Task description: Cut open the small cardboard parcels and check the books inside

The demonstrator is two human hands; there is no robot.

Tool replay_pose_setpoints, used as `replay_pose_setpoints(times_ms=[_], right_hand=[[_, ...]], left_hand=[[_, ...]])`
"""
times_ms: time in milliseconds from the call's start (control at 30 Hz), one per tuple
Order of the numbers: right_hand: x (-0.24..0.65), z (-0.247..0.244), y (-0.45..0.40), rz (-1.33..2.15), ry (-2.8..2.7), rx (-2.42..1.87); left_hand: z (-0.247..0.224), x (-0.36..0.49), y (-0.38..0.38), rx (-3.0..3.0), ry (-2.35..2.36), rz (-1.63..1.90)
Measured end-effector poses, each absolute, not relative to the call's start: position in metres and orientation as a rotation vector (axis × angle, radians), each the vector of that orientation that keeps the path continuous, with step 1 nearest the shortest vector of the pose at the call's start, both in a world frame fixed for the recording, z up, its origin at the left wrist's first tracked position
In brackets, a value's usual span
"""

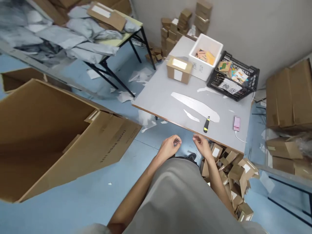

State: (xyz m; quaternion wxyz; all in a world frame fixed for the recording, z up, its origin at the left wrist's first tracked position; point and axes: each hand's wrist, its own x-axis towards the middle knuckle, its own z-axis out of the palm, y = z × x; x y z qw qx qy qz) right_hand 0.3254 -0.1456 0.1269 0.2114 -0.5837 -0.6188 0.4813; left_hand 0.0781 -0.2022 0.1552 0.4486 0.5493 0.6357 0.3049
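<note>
My left hand point(170, 145) hangs in front of the table's near edge, its fingers curled with thumb and fingertips almost meeting and nothing visible between them. To its right, my right hand point(201, 144) is at the same edge, fingers loosely bent and apart, holding nothing. On the grey table point(161, 94), a black and yellow utility knife point(206, 124) lies just beyond my right hand. Long white paper pieces point(196, 105) lie behind the knife. Farther back sits a closed brown box point(179, 70) with white labels. A pink phone point(236, 123) with a cable is at the right.
A white bin point(206, 53) and a black crate point(234, 76) hold small colourful items at the table's back. A large open carton point(107, 143) stands at left. Small boxes point(235, 182) are piled below the table at right. Grey parcels point(63, 37) cover another table.
</note>
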Motion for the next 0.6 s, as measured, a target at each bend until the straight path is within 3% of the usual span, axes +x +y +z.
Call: replay_pose_setpoints(times_ms=[333, 600], right_hand=[[0.067, 0.152, -0.124, 1.578, -2.141, -1.125], [-0.097, 0.139, -0.122, 1.808, -2.528, -0.807]], left_hand=[[0.168, -0.107, -0.248, 1.144, 1.777, 1.09], [0.137, -0.226, -0.318, 0.626, 2.087, 1.265]])
